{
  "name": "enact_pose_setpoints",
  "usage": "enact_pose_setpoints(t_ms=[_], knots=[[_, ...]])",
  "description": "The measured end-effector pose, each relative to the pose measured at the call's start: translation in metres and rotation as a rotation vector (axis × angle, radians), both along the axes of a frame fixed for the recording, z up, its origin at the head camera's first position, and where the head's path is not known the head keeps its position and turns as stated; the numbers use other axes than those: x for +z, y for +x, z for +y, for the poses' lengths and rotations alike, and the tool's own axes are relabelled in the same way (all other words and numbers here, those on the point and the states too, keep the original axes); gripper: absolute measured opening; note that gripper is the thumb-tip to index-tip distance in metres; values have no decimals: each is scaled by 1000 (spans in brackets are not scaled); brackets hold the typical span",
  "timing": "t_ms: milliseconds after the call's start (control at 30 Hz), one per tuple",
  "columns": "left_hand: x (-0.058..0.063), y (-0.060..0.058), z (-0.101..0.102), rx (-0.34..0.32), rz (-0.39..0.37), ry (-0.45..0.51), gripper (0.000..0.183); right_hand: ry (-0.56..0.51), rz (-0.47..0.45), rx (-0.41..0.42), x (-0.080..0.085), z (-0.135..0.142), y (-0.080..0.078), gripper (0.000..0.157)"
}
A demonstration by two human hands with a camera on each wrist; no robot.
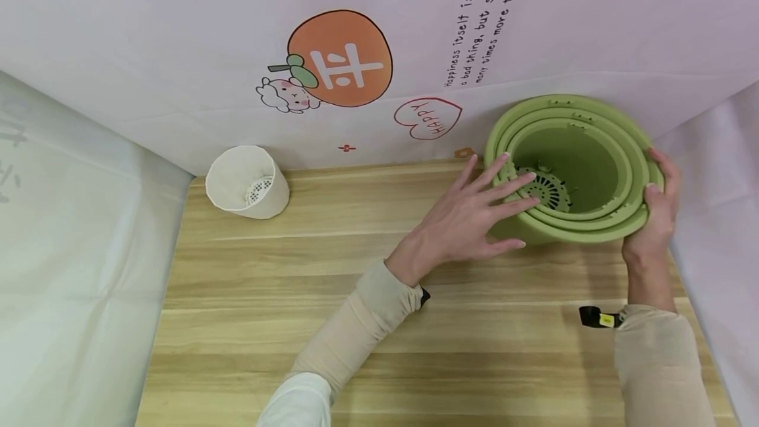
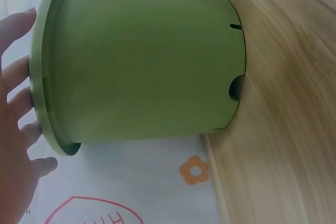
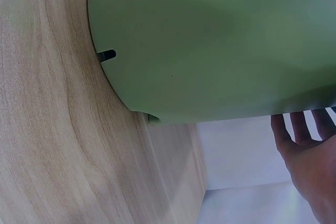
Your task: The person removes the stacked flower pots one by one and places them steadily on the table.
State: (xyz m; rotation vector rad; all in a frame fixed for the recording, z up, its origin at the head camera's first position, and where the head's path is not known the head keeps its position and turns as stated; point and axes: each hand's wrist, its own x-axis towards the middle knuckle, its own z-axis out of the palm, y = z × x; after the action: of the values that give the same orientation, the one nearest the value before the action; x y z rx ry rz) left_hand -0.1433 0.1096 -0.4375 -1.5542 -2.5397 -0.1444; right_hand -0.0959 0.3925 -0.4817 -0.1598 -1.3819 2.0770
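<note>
Several green plastic flower pots are nested, with the outermost green pot [image 1: 599, 236] at the right against the back wall. Inside the innermost pot [image 1: 595, 157], a slotted round base [image 1: 551, 191] shows. My right hand [image 1: 658, 213] grips the stack's right rim, thumb on top and fingers round the outside. At the left rim, my left hand [image 1: 465, 219] has its fingers spread and extended over the edge. In the left wrist view, the outer pot [image 2: 142, 61] has notches along its bottom edge. The right wrist view shows its side [image 3: 210, 51] near the wooden surface.
A white pot [image 1: 277, 193] with a perforated bottom stands at the back left of the wooden tabletop [image 1: 356, 229]. Behind it rises a printed cloth wall [image 1: 207, 51]. More cloth hangs along the left and right sides, the right one close to my right hand.
</note>
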Motion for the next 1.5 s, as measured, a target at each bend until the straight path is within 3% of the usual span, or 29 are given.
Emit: enact_pose_setpoints(t_ms=[633,1500], knots=[[2,-4,17,59,-75,-29,65,-26,-23,-31,1,-2,-3,50],[5,-8,40,139,-188,-105,63,-68,24,-28,-3,-2,-3,51]])
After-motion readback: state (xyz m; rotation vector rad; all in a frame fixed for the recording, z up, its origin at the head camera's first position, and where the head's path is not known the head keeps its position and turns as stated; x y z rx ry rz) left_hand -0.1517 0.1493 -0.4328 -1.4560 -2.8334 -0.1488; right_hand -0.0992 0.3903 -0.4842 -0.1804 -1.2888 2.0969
